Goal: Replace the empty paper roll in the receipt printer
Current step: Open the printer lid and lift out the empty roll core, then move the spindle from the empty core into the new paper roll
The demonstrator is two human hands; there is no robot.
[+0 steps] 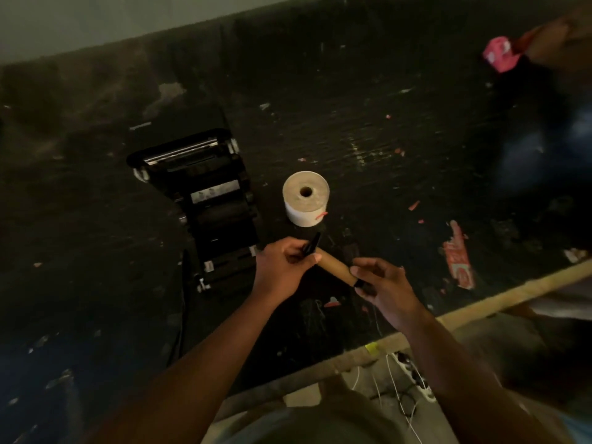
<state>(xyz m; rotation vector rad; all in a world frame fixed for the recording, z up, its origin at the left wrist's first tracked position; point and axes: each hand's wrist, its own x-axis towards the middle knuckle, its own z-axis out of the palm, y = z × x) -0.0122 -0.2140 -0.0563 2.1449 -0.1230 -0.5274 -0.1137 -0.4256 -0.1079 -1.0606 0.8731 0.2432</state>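
**Empty core held in both hands beside the open printer**

The bare cardboard core (334, 267) is held above the dark table (384, 129), slanting from upper left to lower right. The left hand (282, 267) closes on its upper end, thumb pressed on top, and a thin black piece (312, 243) sticks up out of that same grip; what it is cannot be told. The right hand (381, 285) pinches the lower end, where a black cap or spindle tip (358, 282) shows at the fingertips. The two hands are apart, one at each end of the core.

Just behind the hands a full paper roll (306, 198) stands on end on the table, its centre hole facing up and a small red tab at its lower edge. To its left the black printer (205, 200) lies with its cover open, metal bars and rollers exposed.

Red scraps (458, 257) and small bits litter the table to the right. Far right at the back, a blurred pink object (501, 57). White cables (397, 386) hang below the table's near edge.
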